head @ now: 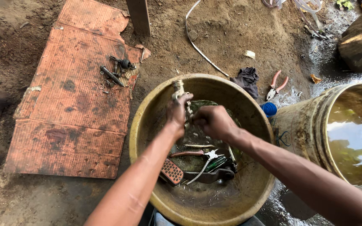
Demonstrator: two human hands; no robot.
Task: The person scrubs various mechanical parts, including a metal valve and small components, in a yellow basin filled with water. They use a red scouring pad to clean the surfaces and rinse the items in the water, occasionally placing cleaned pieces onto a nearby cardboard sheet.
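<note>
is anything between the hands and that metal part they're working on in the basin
Nothing visible. The left hand already grips the pale metal part near the rim of the yellow basin, and the right hand closes in beside it. The other tools lie lower in the basin.

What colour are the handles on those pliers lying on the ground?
Orange-red, on the pliers in the head view.
</note>
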